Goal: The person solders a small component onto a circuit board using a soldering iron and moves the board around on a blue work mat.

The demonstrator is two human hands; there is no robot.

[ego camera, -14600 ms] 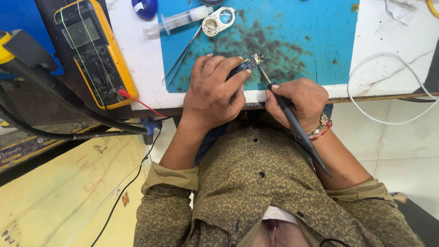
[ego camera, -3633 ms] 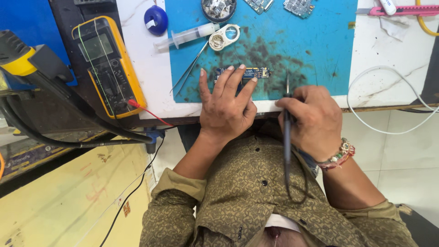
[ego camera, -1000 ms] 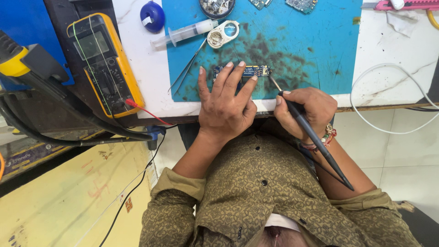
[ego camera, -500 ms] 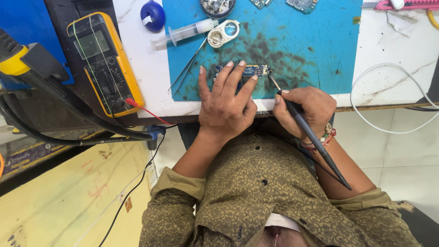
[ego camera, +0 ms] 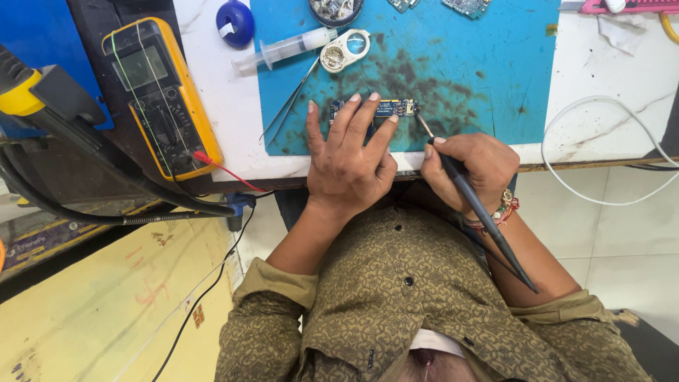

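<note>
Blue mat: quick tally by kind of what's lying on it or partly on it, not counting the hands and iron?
Circuit boards: 3, one under the left hand at, two cut by the top edge
Round parts dish: 1
Loupe: 1
Syringe: 1
Tweezers: 1
Total: 7

A yellow multimeter (ego camera: 159,99) lies at the left of the white surface (ego camera: 608,92), a red lead (ego camera: 226,170) running from its lower end. Beside it sit a blue round cap (ego camera: 235,22), a clear syringe (ego camera: 286,49) and a small white-framed magnifier (ego camera: 344,51), the last resting on the stained blue mat (ego camera: 481,85). Thin tweezers (ego camera: 290,106) lie across the mat's left edge. A round dish (ego camera: 335,10), perhaps holding small parts, stands at the top edge. A white cable (ego camera: 601,141) loops at the right.
</note>
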